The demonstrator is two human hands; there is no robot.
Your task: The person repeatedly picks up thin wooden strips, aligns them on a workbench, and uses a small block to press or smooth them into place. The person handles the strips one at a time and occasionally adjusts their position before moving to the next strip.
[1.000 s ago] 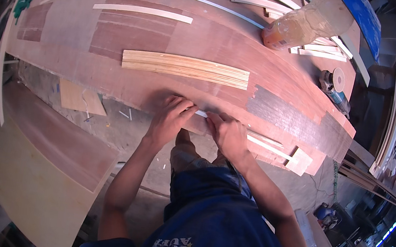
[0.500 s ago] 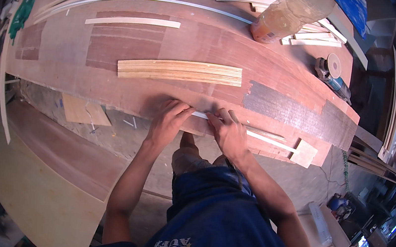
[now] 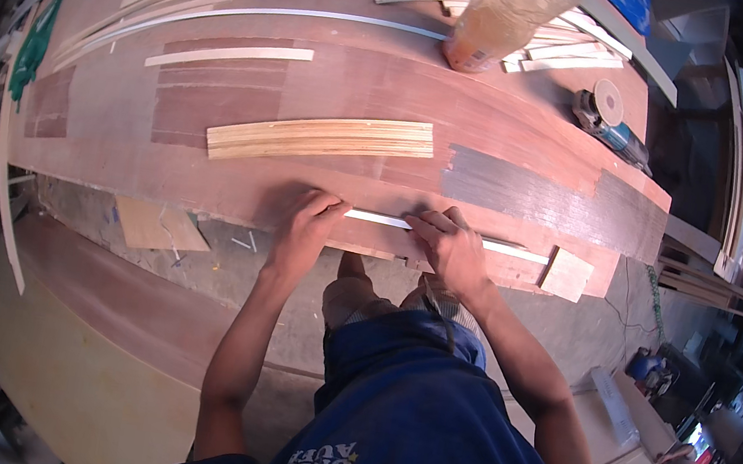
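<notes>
A thin white strip lies along the near edge of the wooden worktop. At its left end, my left hand pinches it with bent fingers. My right hand is closed on the same strip farther right, thumb and fingers pressed together. Past the right hand, the strip runs on to a small square wooden block near the table's edge. A thin dark sliver lies just behind the strip there. Beyond my hands sits a flat bundle of narrow wood strips, side by side.
A single pale strip lies farther back. At the back right are a plastic bottle, a pile of cut strips and an angle grinder. Green plastic hangs at the left edge. Boards stand low at left.
My hands have spread apart along the white strip, the left going left and the right going right, so more of it shows between them. The whole view has shifted slightly.
</notes>
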